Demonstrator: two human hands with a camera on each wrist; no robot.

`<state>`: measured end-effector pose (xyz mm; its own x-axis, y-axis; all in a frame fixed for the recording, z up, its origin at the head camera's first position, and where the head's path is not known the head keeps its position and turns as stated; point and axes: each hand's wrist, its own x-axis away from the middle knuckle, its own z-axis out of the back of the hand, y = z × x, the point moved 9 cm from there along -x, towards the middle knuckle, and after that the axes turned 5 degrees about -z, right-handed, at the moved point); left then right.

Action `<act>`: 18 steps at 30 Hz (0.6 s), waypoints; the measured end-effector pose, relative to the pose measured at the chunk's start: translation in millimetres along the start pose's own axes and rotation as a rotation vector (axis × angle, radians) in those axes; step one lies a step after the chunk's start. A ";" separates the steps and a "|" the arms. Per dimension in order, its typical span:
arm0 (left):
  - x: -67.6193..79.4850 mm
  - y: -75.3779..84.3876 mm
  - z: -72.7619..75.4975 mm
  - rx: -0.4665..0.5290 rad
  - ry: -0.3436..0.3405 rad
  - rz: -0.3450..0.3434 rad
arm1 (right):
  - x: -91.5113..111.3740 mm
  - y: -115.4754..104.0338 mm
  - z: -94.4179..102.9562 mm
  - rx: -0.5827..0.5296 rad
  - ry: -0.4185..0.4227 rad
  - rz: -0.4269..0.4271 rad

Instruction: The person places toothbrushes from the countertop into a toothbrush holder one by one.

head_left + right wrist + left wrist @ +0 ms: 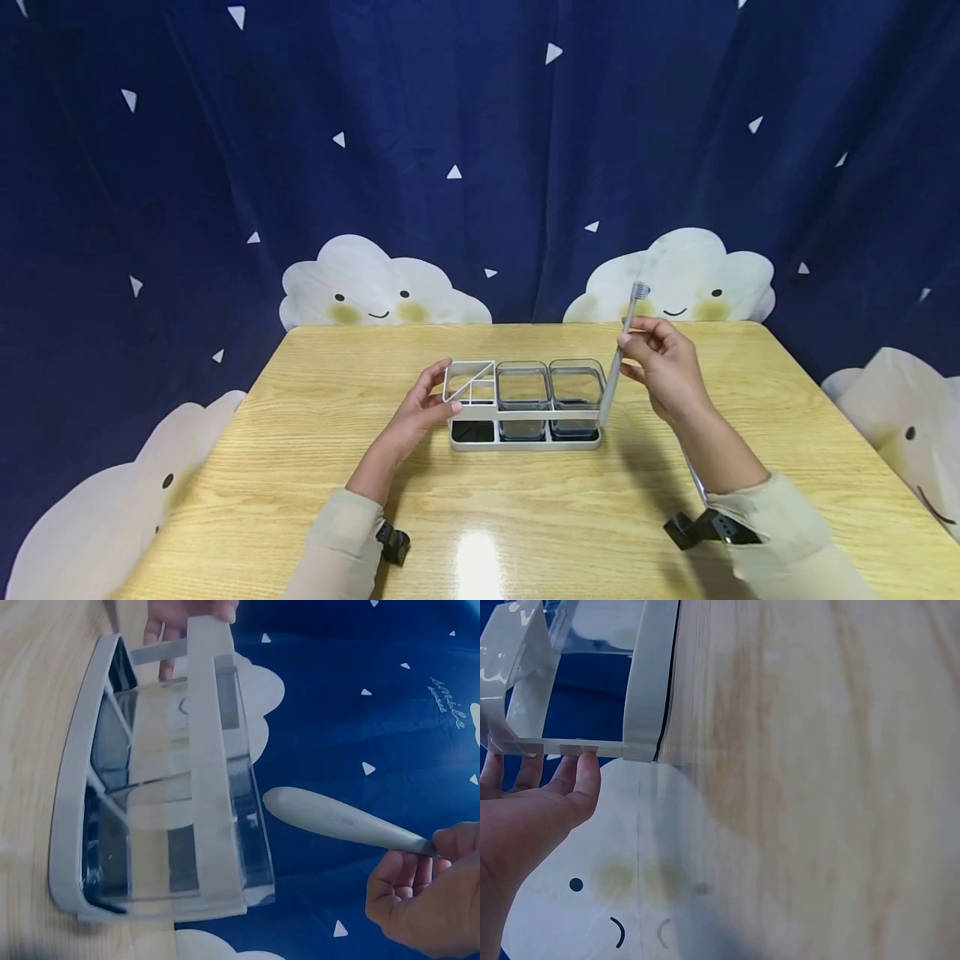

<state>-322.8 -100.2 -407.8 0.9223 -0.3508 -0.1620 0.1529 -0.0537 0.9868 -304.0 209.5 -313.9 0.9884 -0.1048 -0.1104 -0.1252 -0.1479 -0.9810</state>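
Right hand (670, 371): thumb and fingertips pinch the toothbrush (613, 379) along its upper part, below the bristles. Brush raised and tilted, bristle end up, thick handle end down by the right end of the rack (536, 446). In the right wrist view the handle end lies near the cup rims; contact cannot be told.

Left hand (420, 414): holds the rack's left end, thumb at the front, fingers at the side and rear.

Rack: pale, upright on the wooden table (270, 492). Two clear cups stand in it, one in the middle (522, 386), one in the right place. Left section split by a diagonal bar.

Outward: light sleeves (341, 533), black straps at both wrists, dark blue curtain (420, 83) printed with white triangles and smiling clouds.
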 end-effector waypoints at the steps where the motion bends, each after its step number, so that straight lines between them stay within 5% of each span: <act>1: -0.1 -0.2 0.4 0.001 0.001 -0.001 | -0.2 -0.7 -2.5 -0.004 -0.007 0.003; 8: -9.4 -24.7 9.2 0.040 0.005 -0.008 | -2.7 -6.1 -16.2 -0.082 -0.032 0.034; 18: -9.4 -27.0 10.0 0.035 0.004 -0.050 | -6.8 -6.9 -38.0 -0.136 -0.032 0.037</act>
<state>-339.1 -104.8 -432.8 0.9152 -0.3432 -0.2114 0.1867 -0.1038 0.9769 -313.1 173.8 -300.3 0.9849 -0.0816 -0.1530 -0.1698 -0.2763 -0.9459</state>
